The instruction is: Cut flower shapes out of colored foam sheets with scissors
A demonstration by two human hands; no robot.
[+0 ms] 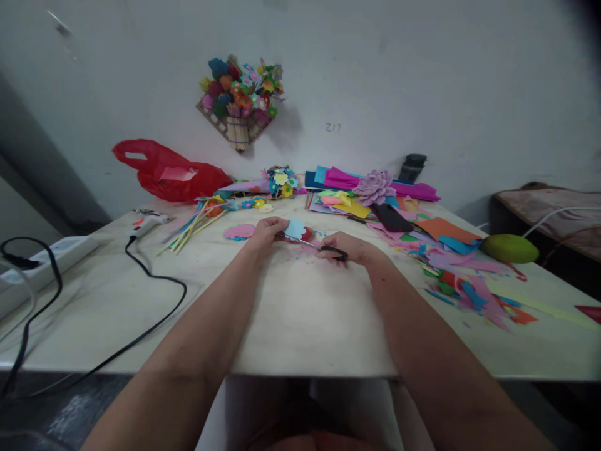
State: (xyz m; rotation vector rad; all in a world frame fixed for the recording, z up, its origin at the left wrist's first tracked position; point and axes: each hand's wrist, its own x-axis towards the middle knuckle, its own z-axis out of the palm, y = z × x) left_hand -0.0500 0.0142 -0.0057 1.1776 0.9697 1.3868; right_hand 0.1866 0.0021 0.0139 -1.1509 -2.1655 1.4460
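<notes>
Between the fingers of my left hand is a light blue piece of craft paper or foam with a scalloped edge. My right hand grips a pair of scissors by black handles, its blades pointing left to the lower edge of the blue piece. Whether the blades are apart is too small to tell. Behind the blue piece shows a dark red cut piece, partly hidden. Just left of my left hand lie pink scalloped pieces. Small pink and blue scraps lie under the scissors.
A hot glue gun with a black cord lies left, near a white power strip. Behind are a red plastic bag and yellow sticks. Coloured sheets, scraps, a black phone-like object and a green fruit lie right.
</notes>
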